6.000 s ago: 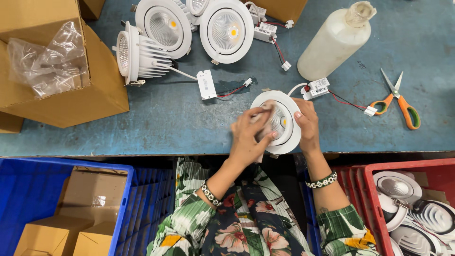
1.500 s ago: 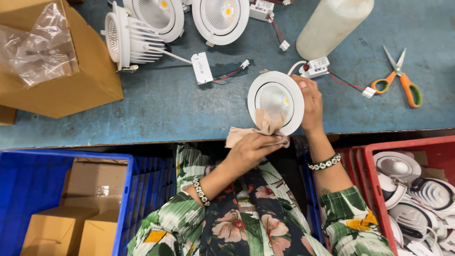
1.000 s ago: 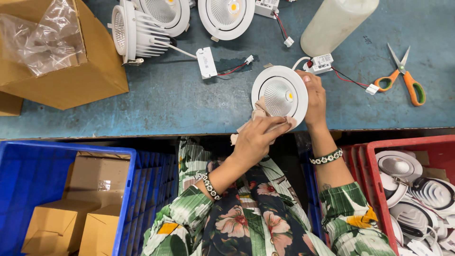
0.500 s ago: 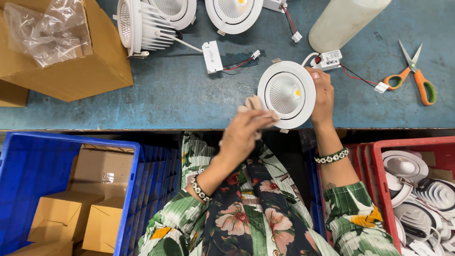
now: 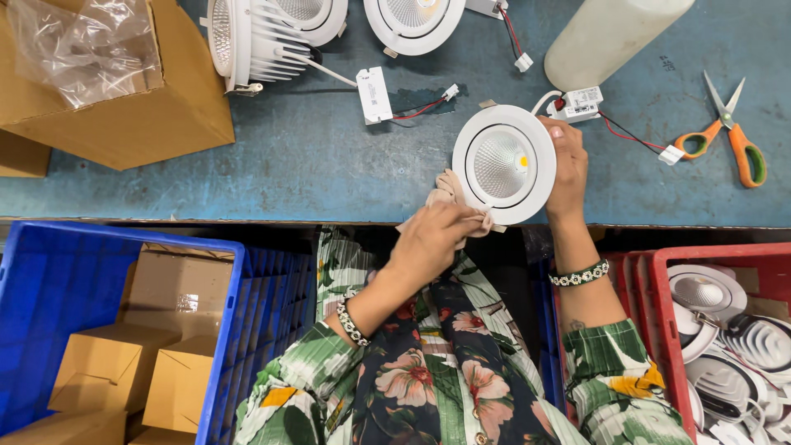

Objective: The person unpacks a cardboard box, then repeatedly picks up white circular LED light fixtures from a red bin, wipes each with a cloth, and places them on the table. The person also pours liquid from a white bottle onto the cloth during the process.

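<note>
A round white downlight (image 5: 503, 163) with a ribbed reflector and a small yellow chip sits tilted at the front edge of the blue-grey table (image 5: 313, 165). My right hand (image 5: 567, 165) grips its right rim. My left hand (image 5: 434, 239) holds a beige cloth (image 5: 446, 191) against the lamp's lower left rim. A red and black wire runs from the lamp to a small white driver box (image 5: 581, 102) just behind it.
More white downlights (image 5: 247, 37) and a driver (image 5: 373, 94) lie at the back, beside a white bottle (image 5: 610, 33). Orange scissors (image 5: 733, 136) lie right. A cardboard box with plastic bags (image 5: 99, 74) stands left. Blue crate (image 5: 49, 288) holds small boxes; red crate (image 5: 659, 297) holds lamps.
My left hand slid the cloth from the lamp's face down to its lower left rim. The right hand kept its hold on the lamp.
</note>
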